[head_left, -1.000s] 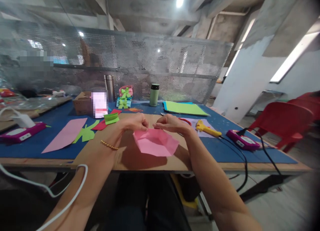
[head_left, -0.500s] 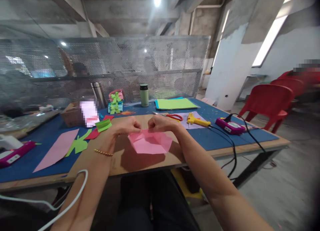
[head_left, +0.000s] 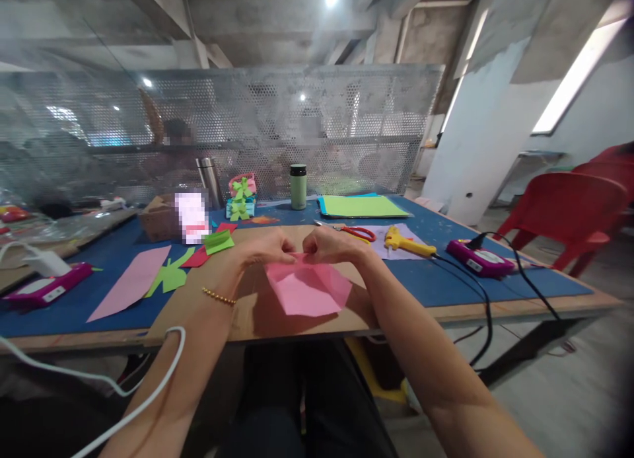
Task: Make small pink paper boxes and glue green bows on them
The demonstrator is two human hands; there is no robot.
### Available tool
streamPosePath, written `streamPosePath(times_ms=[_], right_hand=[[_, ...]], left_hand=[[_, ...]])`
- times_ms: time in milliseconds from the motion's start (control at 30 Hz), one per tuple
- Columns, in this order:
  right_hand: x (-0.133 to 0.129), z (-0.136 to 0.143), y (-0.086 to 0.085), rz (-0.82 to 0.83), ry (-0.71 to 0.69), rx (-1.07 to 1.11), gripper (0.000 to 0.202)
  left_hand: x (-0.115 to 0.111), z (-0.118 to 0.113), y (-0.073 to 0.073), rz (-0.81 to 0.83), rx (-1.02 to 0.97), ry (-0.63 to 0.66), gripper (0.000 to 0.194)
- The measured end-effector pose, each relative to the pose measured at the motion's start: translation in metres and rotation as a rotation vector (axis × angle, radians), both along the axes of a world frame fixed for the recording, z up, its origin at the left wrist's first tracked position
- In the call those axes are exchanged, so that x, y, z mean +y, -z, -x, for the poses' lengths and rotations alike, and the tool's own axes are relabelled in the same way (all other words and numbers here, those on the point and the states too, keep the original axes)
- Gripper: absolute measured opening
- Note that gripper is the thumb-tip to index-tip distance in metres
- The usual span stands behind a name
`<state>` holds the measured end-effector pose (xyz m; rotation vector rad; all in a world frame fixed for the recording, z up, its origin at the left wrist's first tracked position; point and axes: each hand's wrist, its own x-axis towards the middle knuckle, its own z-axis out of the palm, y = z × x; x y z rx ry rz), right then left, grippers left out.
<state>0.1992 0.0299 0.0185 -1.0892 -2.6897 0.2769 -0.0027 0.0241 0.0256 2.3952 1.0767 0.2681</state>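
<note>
A folded sheet of pink paper (head_left: pixel 310 291) is held at its far edge, its near part spreading toward me above a brown cardboard sheet (head_left: pixel 252 319). My left hand (head_left: pixel 271 246) pinches that edge with closed fingers. Close beside it, my right hand (head_left: pixel 329 245) grips the same edge, fingers curled. A gold bead bracelet (head_left: pixel 218 296) circles my left wrist. Left of the hands lie a flat pink sheet (head_left: pixel 131 281), a green bow-shaped cutout (head_left: pixel 171 275) and green folded paper (head_left: pixel 218 242).
Right of the hands are red-handled scissors (head_left: pixel 359 232), a yellow glue gun (head_left: pixel 409 243) and a purple power box (head_left: pixel 480 258) with a black cable. Behind stand a green cup (head_left: pixel 298 188), a steel flask (head_left: pixel 210 182) and green sheets (head_left: pixel 364 206). A white cable (head_left: pixel 148 405) crosses my left forearm.
The view has shifted, so the table items appear further right. Both hands have drawn slightly closer together on the pink paper, and its near part hangs a little lower.
</note>
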Motion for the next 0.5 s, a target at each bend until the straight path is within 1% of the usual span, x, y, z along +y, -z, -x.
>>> streamPosePath(times_ms=[67,133,200,267,400,500], right_hand=[[0.0,0.004,0.001,-0.009,-0.023,0.03,0.019],[0.001,0.007,0.002,0.001,-0.039,0.058,0.028],[0.001,0.006,0.001,0.046,-0.045,0.084,0.034],[0.002,0.002,0.0,0.113,-0.031,0.148,0.04],[-0.002,-0.006,0.002,0.194,0.034,0.354,0.052],[-0.005,-0.009,0.008,0.199,0.076,0.358,0.057]], left_hand=[[0.007,0.0,0.006,-0.011,0.006,0.048,0.025],[0.014,0.002,0.012,-0.016,0.014,0.061,0.028],[0.019,0.004,0.016,-0.01,0.011,0.049,0.028],[0.021,0.006,0.019,0.0,-0.009,0.043,0.024],[0.019,0.007,0.021,0.021,-0.022,-0.017,0.02],[0.017,0.004,0.02,0.042,0.007,-0.071,0.022]])
